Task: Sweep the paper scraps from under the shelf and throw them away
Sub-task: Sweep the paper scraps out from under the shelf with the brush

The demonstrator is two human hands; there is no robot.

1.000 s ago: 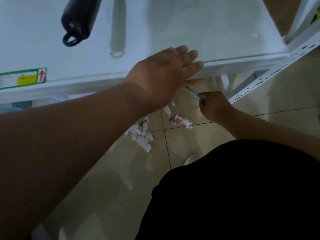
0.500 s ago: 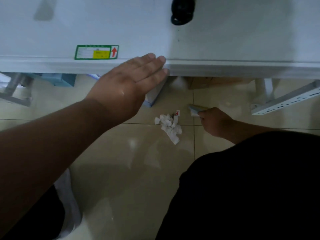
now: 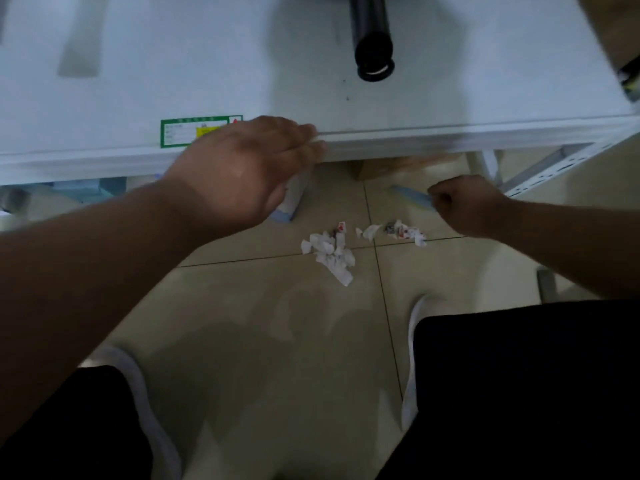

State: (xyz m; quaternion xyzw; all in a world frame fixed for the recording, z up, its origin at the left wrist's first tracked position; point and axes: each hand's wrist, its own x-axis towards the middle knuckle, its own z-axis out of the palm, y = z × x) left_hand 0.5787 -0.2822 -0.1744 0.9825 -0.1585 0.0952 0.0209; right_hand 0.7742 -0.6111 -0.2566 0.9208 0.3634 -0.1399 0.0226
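Note:
White paper scraps [image 3: 330, 252] with red marks lie in a loose heap on the tiled floor just in front of the white shelf [image 3: 415, 140]. A smaller cluster of scraps [image 3: 403, 232] lies to their right. My left hand [image 3: 242, 168] rests flat with spread fingers on the shelf's front edge. My right hand [image 3: 464, 206] is low near the floor, closed on a thin light-blue handle [image 3: 412, 197] that points left toward the underside of the shelf. The tool's working end is blurred.
A black cylinder [image 3: 372, 36] lies on the shelf top. A green-framed label [image 3: 180, 131] is stuck near the shelf edge. A cardboard box [image 3: 391, 168] and a pale blue box [image 3: 294, 199] stand under the shelf. A perforated white shelf rail [image 3: 554, 168] runs at right.
The view swung right, then back left. My right hand with the blue handle moved right and away from the scraps, uncovering the smaller right cluster. My left hand stays on the shelf edge.

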